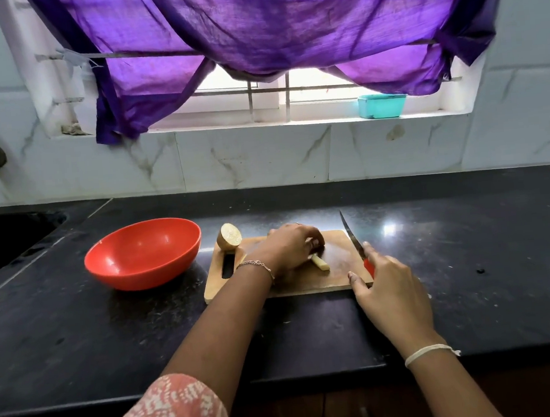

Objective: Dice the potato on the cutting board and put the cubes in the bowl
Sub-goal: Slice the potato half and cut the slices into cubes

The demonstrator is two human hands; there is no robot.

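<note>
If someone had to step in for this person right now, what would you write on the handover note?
Left hand curls over a potato piece on the cutting board; a cut strip pokes out beside it.
Right hand lies on the red handle of the knife; grip unclear.
Done: potato halved; the other half stands at the board's far left corner.
Left: dice everything; red bowl holds no cubes.

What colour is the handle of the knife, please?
Red. The knife handle shows between the fingers of the right hand in the head view.
</note>
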